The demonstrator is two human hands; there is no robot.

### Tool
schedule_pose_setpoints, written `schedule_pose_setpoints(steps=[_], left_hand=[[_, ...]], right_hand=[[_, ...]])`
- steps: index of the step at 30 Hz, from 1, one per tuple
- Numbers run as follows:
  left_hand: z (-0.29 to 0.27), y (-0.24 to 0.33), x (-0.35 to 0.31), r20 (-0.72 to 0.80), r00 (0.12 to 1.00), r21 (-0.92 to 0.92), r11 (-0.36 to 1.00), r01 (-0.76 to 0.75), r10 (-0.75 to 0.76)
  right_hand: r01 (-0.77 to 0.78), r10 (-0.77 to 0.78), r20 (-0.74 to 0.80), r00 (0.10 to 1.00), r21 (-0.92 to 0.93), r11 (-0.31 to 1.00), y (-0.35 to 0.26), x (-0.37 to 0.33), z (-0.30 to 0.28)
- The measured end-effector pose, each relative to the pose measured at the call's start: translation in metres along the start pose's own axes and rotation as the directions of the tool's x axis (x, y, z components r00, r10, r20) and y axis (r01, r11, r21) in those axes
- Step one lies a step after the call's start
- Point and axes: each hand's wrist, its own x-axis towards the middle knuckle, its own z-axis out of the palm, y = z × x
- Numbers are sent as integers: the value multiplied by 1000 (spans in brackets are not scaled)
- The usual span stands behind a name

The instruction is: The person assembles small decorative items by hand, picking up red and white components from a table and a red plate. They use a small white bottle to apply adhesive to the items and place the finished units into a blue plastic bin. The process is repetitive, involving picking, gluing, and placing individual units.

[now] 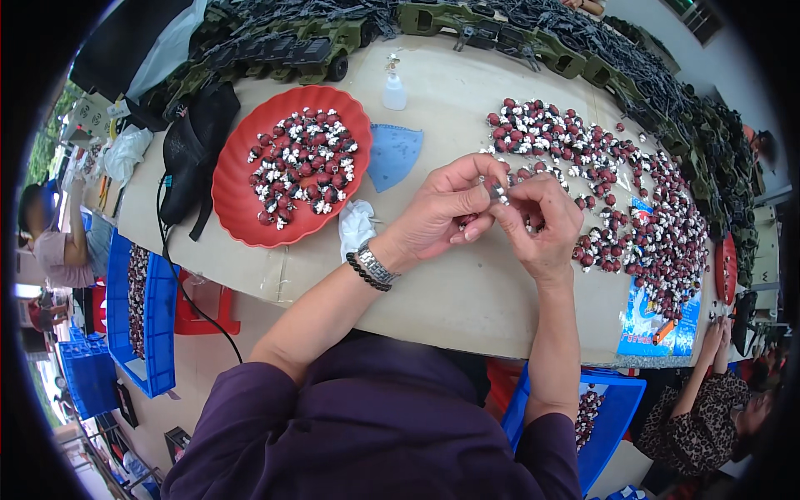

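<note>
My left hand (433,208) and my right hand (546,227) meet above the table in front of me. Between their thumbs and fingertips they pinch a small dark-red and white toy part (499,194). Another dark-red bit shows at the curled lower fingers of my left hand; its shape is mostly hidden. Similar round parts (600,171) lie in a wide loose pile beyond and to the right of my right hand. To the left, a red scalloped tray (229,196) holds a heap of the same kind of part.
A small white bottle (394,93), a blue cloth (395,154) and a crumpled white tissue (357,225) lie near the tray. Green toy vehicles (292,54) line the far edge. Blue crates (158,325) stand below table level. Other people sit left and right.
</note>
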Motion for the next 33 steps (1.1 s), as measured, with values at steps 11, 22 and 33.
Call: schedule_pose_setpoints(steps=[11,22,33], left_hand=[[-4,-3,-1,49,999,85,996,-6,2],[-10,-2,0,185,983,-224,973,46,-4],[-15,0,-9,527,825,-230,900,370,-205]], right_hand=[[75,-74,25,997,-21,997,-1,2,-1],[-343,460,-65,886,578,741,9,-3,4],[-569,487,320,813,252,783,31,82,86]])
